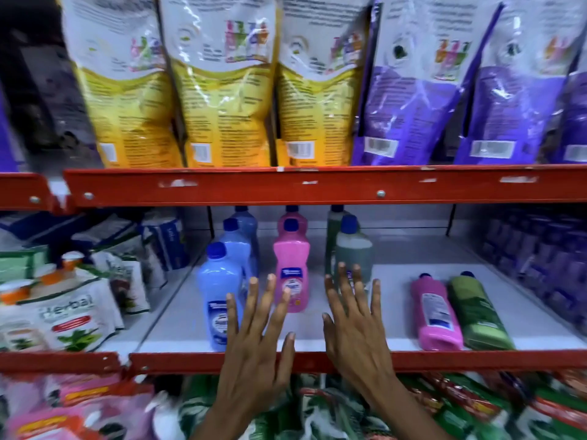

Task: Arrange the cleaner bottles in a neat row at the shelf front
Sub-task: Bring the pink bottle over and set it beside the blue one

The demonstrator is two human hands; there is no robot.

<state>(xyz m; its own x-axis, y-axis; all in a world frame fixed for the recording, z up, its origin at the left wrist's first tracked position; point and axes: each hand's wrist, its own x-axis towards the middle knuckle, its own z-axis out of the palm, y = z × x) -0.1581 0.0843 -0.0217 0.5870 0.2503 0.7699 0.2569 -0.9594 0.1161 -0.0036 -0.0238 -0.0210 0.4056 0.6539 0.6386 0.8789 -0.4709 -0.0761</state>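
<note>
On the white middle shelf (394, 281) stand three short files of cleaner bottles. A blue bottle (217, 290) leads the left file near the front edge, a pink bottle (291, 265) stands mid-shelf, and a grey-green bottle (354, 252) stands further back. To the right, a pink bottle (436, 312) and a green bottle (478, 312) lie flat side by side. My left hand (257, 341) is spread open between the blue and pink bottles, holding nothing. My right hand (355, 325) is spread open in front of the grey-green bottle, its fingertips overlapping it.
The red shelf rail (476, 360) runs along the front edge. Herbal pouches (73, 315) crowd the left of the shelf, purple packs (546, 265) the right. Yellow pouches (222, 90) and purple pouches (413, 90) fill the shelf above; more packs lie below.
</note>
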